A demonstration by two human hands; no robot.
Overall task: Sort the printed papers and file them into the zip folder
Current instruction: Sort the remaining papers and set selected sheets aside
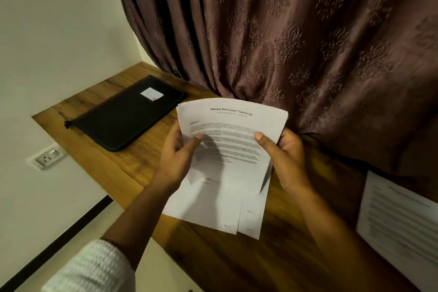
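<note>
White papers [227,149] held above the worktop [113,168], heading end pointing away from me, long axis near-to-far. My left hand [176,159] and right hand [286,156] pinch the side edges, thumbs on top. Black folder [125,114] lies flat far left.

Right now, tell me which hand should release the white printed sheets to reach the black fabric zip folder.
Left, probably. The left hand grips the white printed sheets on the side nearer the black fabric zip folder, lying to its left; the right hand is farther.
</note>
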